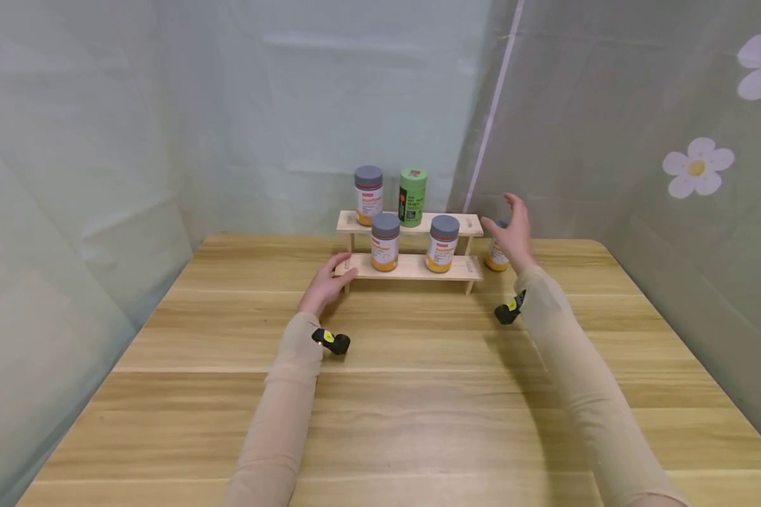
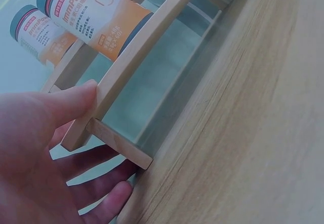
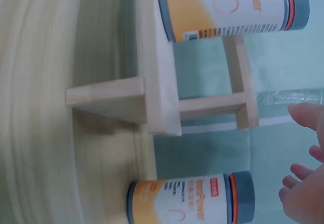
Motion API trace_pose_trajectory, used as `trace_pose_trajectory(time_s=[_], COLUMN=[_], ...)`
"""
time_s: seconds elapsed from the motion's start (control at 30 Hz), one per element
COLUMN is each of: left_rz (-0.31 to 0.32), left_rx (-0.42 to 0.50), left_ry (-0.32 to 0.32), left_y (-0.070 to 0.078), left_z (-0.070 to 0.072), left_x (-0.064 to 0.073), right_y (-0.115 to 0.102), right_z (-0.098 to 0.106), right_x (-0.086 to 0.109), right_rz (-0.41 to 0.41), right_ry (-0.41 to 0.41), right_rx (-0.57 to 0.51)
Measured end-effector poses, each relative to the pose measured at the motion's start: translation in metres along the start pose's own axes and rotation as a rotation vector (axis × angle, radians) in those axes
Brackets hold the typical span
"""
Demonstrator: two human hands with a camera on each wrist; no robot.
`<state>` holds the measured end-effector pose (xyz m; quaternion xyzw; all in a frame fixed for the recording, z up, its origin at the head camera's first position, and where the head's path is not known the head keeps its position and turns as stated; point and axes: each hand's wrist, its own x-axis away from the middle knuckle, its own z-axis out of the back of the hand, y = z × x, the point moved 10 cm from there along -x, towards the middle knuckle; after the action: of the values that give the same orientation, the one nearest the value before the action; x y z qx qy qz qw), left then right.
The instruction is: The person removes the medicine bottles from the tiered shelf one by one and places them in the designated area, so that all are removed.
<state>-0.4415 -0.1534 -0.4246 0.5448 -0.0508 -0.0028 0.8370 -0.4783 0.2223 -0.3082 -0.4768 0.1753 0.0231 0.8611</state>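
A two-tier wooden shelf stands at the back of the table. My left hand grips the left end of its lower board, thumb on top and fingers beneath in the left wrist view. Beside the shelf's right end, a grey-lidded supplement bottle stands on the table. My right hand hovers above that bottle with its fingers spread, apart from it in the right wrist view. Two like bottles, a left one and a right one, stand on the lower board.
On the upper board are another grey-lidded bottle and a green canister. A pale curtain hangs behind the wooden table, and a flowered curtain runs along the right side.
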Motion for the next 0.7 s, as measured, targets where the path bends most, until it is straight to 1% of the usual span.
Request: trace_pose_trajectory(time_s=[0.13, 0.27, 0.37, 0.7], left_rz=[0.003, -0.003, -0.005, -0.018], left_rx=[0.008, 0.013, 0.020, 0.006], left_ry=[0.004, 0.008, 0.014, 0.014], left_y=[0.000, 0.002, 0.002, 0.002], left_z=[0.000, 0.000, 0.000, 0.000], left_x=[0.001, 0.002, 0.004, 0.002], right_y=[-0.008, -0.014, -0.020, -0.034], right_z=[-0.005, -0.012, -0.020, -0.041], right_x=[-0.001, -0.002, -0.003, -0.002], right_rz=[-0.016, -0.063, -0.085, -0.088], right_ry=[-0.013, -0.033, -0.069, -0.182], right_rx=[-0.051, -0.132, -0.157, -0.206])
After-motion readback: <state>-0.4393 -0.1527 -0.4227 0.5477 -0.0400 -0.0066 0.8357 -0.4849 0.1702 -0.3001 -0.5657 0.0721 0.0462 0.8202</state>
